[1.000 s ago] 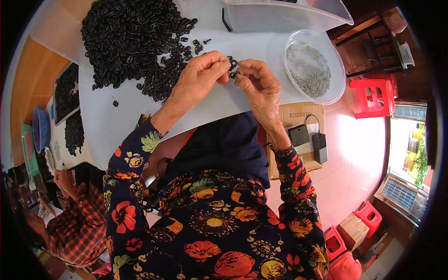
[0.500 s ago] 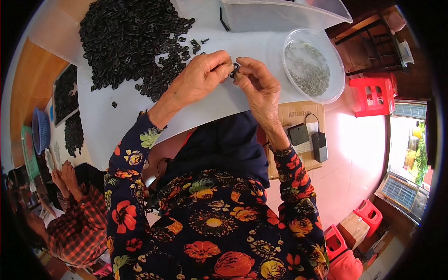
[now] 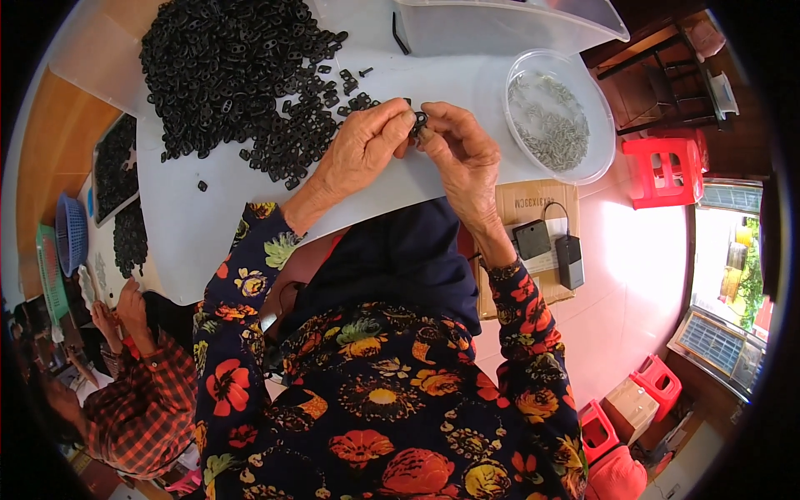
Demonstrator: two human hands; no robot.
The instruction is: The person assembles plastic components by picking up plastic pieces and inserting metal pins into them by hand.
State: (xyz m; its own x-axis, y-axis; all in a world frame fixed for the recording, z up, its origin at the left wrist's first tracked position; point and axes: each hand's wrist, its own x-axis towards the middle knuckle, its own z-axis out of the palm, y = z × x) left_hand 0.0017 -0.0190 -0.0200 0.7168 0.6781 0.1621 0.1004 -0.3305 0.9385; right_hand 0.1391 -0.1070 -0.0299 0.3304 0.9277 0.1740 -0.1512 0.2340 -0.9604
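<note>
Over the near part of the pale table, my two hands meet around a small black plastic part [image 3: 419, 124]. My right hand [image 3: 463, 154] pinches it between thumb and fingertips. From the other side my left hand [image 3: 364, 143] is closed, thumb and forefinger pressed together at the part's edge; its other fingers are tucked out of sight. Left of my hands lies a large heap of black plastic links [image 3: 225, 75], each with holes, and a looser spread of them [image 3: 292, 137] reaches toward my left wrist. A round clear tub [image 3: 602, 154] with many small silvery pins stands to the right.
A clear plastic bin [image 3: 517, 29] stands at the table's far side, beside a bent black rod [image 3: 400, 33]. A cardboard box [image 3: 510, 200] bearing black devices is below the tub. Red stools [image 3: 664, 172] stand at right. At left, a person in a checked shirt [image 3: 146, 408] works.
My left hand has turned slightly, its wrist shifting right and toward me, with its fingers still at the black part. My right hand stays put. The other person's hands have moved.
</note>
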